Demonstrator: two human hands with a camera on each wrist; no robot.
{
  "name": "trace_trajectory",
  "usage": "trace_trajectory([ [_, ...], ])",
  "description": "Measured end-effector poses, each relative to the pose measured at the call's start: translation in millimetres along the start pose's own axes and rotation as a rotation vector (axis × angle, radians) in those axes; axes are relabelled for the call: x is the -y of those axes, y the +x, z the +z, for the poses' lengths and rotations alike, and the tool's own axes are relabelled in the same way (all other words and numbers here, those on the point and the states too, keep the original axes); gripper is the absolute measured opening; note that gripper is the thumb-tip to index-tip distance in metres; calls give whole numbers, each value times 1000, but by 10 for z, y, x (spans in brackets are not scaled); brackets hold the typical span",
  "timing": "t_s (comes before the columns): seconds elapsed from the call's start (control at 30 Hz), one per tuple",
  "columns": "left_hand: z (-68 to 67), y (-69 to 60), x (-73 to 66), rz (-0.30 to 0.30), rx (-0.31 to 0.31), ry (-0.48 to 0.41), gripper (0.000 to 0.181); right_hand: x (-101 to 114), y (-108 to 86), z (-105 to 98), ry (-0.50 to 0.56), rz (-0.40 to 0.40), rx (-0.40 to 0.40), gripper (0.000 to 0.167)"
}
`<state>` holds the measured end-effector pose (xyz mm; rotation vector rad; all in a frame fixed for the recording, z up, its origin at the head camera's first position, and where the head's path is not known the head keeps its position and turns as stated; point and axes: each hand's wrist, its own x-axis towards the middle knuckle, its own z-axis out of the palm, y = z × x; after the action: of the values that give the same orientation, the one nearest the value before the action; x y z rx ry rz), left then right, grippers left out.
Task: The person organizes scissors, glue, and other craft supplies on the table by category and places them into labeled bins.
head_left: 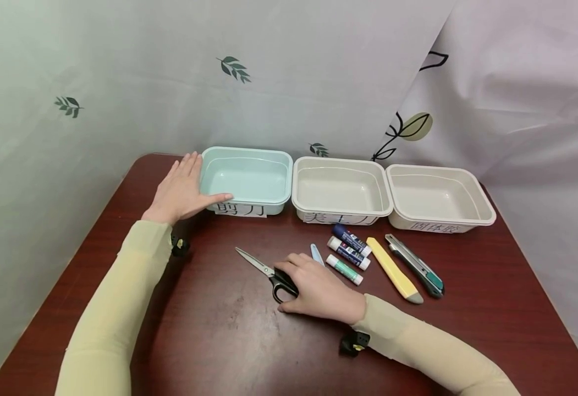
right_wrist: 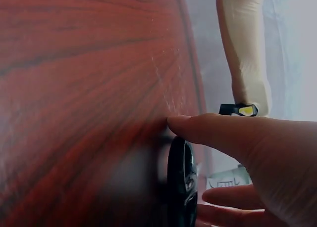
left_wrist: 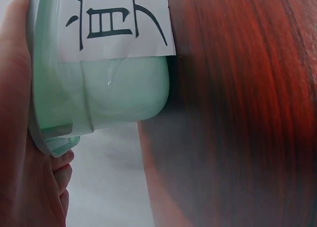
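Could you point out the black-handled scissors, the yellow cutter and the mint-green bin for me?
Black-handled scissors (head_left: pixel 267 269): head view, blades near the pivot.
Yellow cutter (head_left: pixel 392 268): head view, middle of its body.
Mint-green bin (head_left: pixel 251 179): head view, bare inside.

Room left of scissors (head_left: pixel 268 271), glue sticks (head_left: pixel 349 253) rightward
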<state>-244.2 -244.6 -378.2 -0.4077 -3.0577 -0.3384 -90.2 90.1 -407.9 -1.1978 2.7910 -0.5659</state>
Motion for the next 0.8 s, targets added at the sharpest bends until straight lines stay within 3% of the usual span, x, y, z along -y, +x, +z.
trace_trajectory([
  [0.2,-7,7,7,5,4,8,127,-38,-15,-46,-45,29,-13,68],
  [0.57,-10,-4,-5,3,15,-7,127,-151,8,-92,19,15,-26,61],
  [0.8,-18,-11,-7,0,19,-7,128,-221,-14,-303,41,32,-88,65],
])
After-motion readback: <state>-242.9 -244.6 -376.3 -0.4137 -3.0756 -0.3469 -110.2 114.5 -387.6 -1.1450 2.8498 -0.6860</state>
